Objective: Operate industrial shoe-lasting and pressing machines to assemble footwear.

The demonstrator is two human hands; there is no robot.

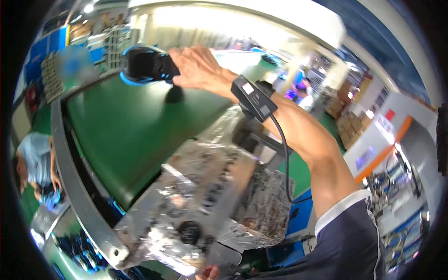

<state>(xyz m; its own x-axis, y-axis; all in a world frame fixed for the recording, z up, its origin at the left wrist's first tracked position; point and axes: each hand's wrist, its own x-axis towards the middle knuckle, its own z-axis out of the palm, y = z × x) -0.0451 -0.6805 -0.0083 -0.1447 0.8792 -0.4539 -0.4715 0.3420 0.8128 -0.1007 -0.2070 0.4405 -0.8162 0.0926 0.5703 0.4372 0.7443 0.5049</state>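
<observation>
My right hand [198, 67] reaches far out to the upper left, fingers closed round one end of a black shoe [147, 66] with a bright blue sole edge. Below the shoe lies the green conveyor belt [140, 126], with a dark round shape or shadow on it near my fingers. A black device with a cable [254, 98] is strapped to my right wrist. At the bottom edge only a small part of my left hand [208, 272] shows, beside a plastic-covered worktable [205, 175]; its fingers are too cut off to read.
A grey metal frame [77, 182] edges the belt. Another blue and black shoe [270, 59] lies farther along it, near a white machine hood [242, 11]. A person [35, 158] works at left, near several shoes [81, 252]. Machinery [396, 175] stands at right.
</observation>
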